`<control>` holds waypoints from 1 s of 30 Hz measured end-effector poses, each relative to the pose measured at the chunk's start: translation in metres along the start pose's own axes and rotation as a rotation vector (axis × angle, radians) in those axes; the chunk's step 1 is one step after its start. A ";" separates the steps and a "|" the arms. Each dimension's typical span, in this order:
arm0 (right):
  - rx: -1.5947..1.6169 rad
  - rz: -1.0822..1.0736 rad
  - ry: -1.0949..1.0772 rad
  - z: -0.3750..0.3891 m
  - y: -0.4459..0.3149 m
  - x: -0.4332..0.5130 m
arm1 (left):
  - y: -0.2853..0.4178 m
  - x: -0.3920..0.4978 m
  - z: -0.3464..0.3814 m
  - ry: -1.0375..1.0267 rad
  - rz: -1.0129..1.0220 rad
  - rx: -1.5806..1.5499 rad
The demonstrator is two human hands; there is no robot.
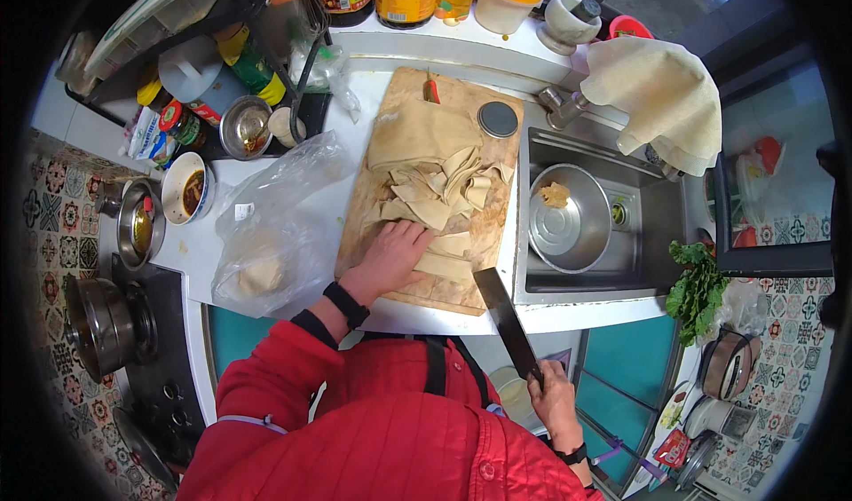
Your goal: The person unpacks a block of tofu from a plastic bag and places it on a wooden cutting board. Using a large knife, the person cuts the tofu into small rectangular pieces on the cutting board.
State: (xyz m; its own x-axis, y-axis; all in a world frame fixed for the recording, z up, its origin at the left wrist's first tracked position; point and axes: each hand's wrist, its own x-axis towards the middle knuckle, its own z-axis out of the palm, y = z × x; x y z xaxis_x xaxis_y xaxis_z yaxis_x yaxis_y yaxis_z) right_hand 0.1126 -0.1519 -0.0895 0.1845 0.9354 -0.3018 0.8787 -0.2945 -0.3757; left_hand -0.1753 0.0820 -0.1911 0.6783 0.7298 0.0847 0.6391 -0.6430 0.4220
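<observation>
My right hand [554,398] grips the handle of a long dark kitchen knife [507,321], whose tip reaches the near right edge of a wooden cutting board [492,235]. My left hand [393,255] lies palm down on the board, its fingertips touching cut pieces of thin beige sheets, which look like tofu skin. Loose wide strips [439,195] are heaped just beyond it, and a few flat ones [446,258] lie to its right. Behind the heap rests a folded uncut stack [423,135]. A red chili [431,89] and a round dark lid [497,119] sit at the board's far end.
Right of the board, a steel sink [639,235] holds a metal bowl [579,248]. A cloth [655,95] hangs over the faucet. On the left are a clear plastic bag [266,235], a sauce bowl [176,198], a steel bowl [154,235] and a pot [100,328]. Jars line the back ledge.
</observation>
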 end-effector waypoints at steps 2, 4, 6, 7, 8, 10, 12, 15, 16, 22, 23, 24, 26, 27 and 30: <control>0.071 -0.021 -0.027 0.000 0.001 0.002 | -0.001 0.002 0.001 -0.088 -0.019 0.011; 0.122 -0.016 -0.018 -0.001 0.003 0.001 | 0.004 0.005 0.002 -0.173 -0.092 0.009; 0.164 0.041 -0.004 -0.001 0.001 -0.004 | 0.017 0.000 0.003 -0.301 -0.235 -0.018; 0.151 -0.017 0.006 -0.002 -0.001 -0.005 | 0.023 -0.002 0.002 -0.306 -0.288 -0.041; 0.135 -0.062 0.011 -0.003 -0.002 -0.007 | 0.029 -0.004 0.002 -0.328 -0.347 -0.067; 0.082 -0.111 0.005 -0.003 -0.007 -0.008 | 0.035 -0.009 0.001 -0.271 -0.376 -0.114; 0.003 -0.131 -0.026 -0.002 -0.011 -0.006 | 0.034 -0.014 0.002 -0.108 -0.327 -0.162; 0.042 -0.118 0.047 0.005 -0.013 0.000 | 0.023 -0.019 0.008 0.089 -0.093 -0.197; 0.034 -0.101 0.052 0.007 -0.013 0.001 | 0.020 -0.024 0.010 0.122 -0.058 -0.207; -0.018 -0.160 0.130 0.014 -0.024 -0.002 | 0.024 -0.061 0.020 0.230 -0.046 -0.227; -0.011 -0.175 0.123 0.016 -0.029 0.000 | 0.027 -0.066 0.021 0.238 -0.056 -0.222; -0.006 -0.187 0.119 0.018 -0.034 0.006 | 0.028 -0.069 0.023 0.262 -0.064 -0.237; -0.017 -0.228 0.100 0.022 -0.045 0.020 | 0.028 -0.070 0.026 0.255 -0.060 -0.215; -0.008 -0.234 0.086 0.023 -0.051 0.025 | 0.027 -0.070 0.026 0.249 -0.054 -0.216; -0.009 -0.273 0.052 0.023 -0.067 0.040 | 0.019 -0.068 0.025 0.228 -0.041 -0.268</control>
State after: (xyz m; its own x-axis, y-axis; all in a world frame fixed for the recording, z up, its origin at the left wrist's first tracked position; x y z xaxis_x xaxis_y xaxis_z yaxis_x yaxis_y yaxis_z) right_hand 0.0505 -0.0992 -0.0965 -0.0376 0.9887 -0.1451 0.9028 -0.0287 -0.4291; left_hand -0.2002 0.0141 -0.2119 0.5366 0.8060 0.2498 0.5258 -0.5509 0.6482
